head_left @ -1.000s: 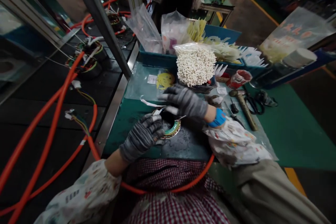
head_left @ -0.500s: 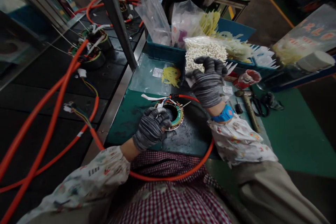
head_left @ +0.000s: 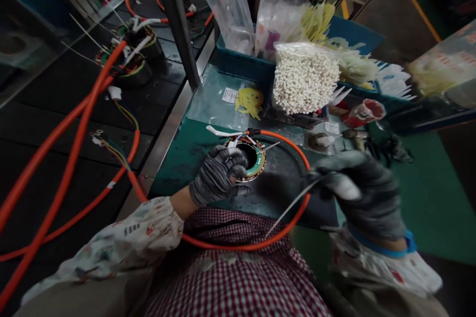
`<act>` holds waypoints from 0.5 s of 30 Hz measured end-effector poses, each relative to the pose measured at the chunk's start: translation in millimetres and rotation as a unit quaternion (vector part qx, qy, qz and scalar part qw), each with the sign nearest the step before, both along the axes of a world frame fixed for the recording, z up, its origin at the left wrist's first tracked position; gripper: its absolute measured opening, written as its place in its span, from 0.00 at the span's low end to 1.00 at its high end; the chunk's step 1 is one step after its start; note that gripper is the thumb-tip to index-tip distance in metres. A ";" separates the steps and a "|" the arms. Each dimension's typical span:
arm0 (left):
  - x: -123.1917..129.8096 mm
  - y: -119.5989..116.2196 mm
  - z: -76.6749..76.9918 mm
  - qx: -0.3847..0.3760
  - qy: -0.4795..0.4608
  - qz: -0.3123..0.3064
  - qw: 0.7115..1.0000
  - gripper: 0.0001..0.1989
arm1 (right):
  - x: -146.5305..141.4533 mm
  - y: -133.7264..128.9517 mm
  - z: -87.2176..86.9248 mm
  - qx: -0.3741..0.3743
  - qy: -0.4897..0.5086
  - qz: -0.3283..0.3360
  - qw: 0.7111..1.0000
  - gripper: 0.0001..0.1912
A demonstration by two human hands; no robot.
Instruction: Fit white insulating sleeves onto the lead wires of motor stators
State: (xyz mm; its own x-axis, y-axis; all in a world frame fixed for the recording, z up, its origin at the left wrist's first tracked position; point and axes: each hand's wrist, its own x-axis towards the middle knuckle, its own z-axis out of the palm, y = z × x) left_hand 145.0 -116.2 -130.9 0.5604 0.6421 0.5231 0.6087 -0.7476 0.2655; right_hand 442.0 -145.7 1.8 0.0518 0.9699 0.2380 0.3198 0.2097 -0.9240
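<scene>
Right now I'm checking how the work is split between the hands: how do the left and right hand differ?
The left hand rests on the bench, gripping the ring-shaped stator; the right hand is lifted clear of it. The left hand is sharp in the picture; the right hand is blurred. The right hand pinches a thin white strip; the left hand holds none. Both wear grey knit gloves.

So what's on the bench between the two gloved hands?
In the head view, between left hand and right hand: dark mat, the orange cable, and a thin white strip.
</scene>
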 end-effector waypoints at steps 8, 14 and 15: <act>-2.2 1.8 2.6 0.011 0.024 0.000 1.000 0.03 | -11.5 -14.1 -45.1 0.009 0.009 -0.079 0.997 0.13; 0.3 -1.5 3.9 -0.001 -0.005 -0.002 1.000 0.08 | -27.0 -36.1 -57.7 0.053 0.075 -0.059 0.994 0.11; 1.3 -1.9 4.9 0.011 -0.008 -0.002 1.000 0.08 | -28.0 -41.8 -60.4 0.044 0.104 -0.040 0.993 0.12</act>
State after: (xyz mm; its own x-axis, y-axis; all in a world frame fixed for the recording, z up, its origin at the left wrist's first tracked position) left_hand 146.4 -118.1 -126.1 0.5539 0.6284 0.5461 0.6019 -0.7555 0.2587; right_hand 414.0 -187.5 -58.7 0.1843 0.9364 0.2987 0.1429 0.2752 -0.9507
